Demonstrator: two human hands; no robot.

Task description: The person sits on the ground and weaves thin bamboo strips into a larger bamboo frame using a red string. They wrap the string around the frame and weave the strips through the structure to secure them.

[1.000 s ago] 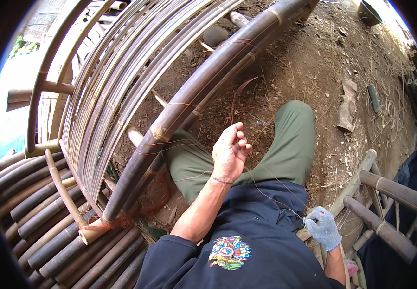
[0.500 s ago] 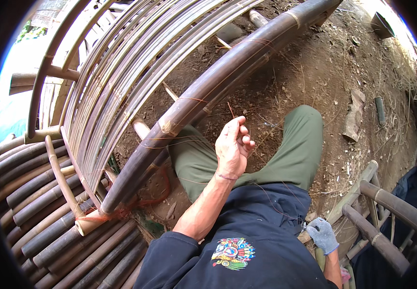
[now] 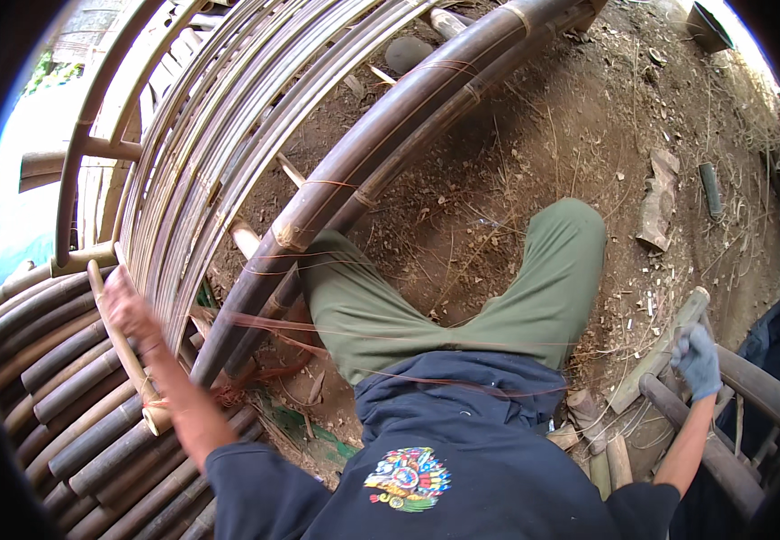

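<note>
My bare left hand [image 3: 130, 310] is smeared by motion over the thin bamboo crosspiece at the left, so its fingers and anything in them cannot be made out. My right hand [image 3: 698, 362], in a grey glove, is curled beside a bamboo frame [image 3: 743, 382] at the right; what it grips is hidden. Thin orange cord [image 3: 489, 389] stretches loosely across my lap between the two sides. More cord is wrapped round the thick dark bamboo pole [image 3: 354, 166] that slants in front of me, beside a panel of bamboo slats [image 3: 219, 117].
Stacked bamboo poles [image 3: 93, 396] lie at the lower left. My knees in green trousers [image 3: 552, 261] are spread over the brown dirt floor [image 3: 489, 153]. A flat brown scrap [image 3: 658, 202] and a short dark tube [image 3: 711, 191] lie on it at the right.
My left hand has swung from above my lap to the far left. The gloved right hand has moved up and outward to the right. The cord now spans my lap more widely.
</note>
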